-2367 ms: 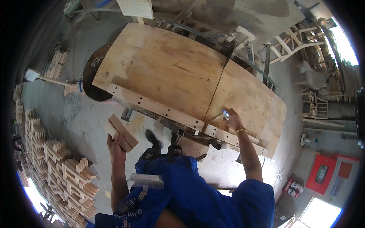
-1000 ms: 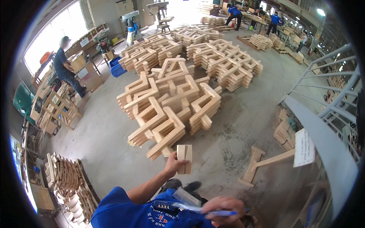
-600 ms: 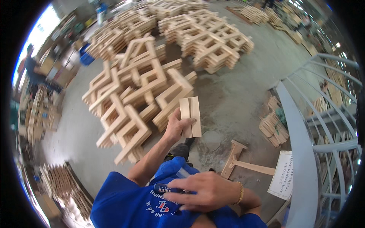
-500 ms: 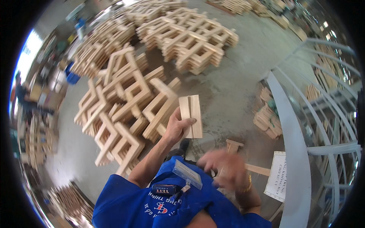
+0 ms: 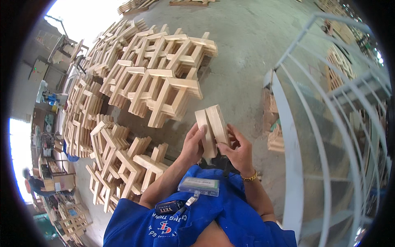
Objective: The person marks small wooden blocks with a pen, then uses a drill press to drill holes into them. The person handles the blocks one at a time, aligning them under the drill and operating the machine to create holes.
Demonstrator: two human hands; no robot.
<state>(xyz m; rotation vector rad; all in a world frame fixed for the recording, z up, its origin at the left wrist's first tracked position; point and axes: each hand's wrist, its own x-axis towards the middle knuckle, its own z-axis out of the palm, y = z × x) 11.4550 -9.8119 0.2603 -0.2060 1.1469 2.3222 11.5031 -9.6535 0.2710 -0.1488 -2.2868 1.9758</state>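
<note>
Two short, pale wooden blocks (image 5: pixel 207 138) stand side by side in front of my chest, with a thin dark gap between them. My left hand (image 5: pixel 192 145) is closed on the left block, its thumb lying on the face. On the other side my right hand (image 5: pixel 240 151) grips the right-hand wooden block (image 5: pixel 218 124) near its lower end, thumb in front and fingers behind. The far sides of both blocks are hidden, as are some of the fingertips.
Piles of angled wooden frames (image 5: pixel 164 78) stand on the concrete floor ahead and to the left, with another pile (image 5: pixel 123 160) nearer. A grey metal railing (image 5: pixel 290 164) curves along the right, beside small wood stacks (image 5: pixel 275 138). A person (image 5: pixel 35 183) is at the far left.
My right hand, blurred and apart before, has come up to grip one of the blocks that my left hand alone was holding. The view has swung, shifting the piles.
</note>
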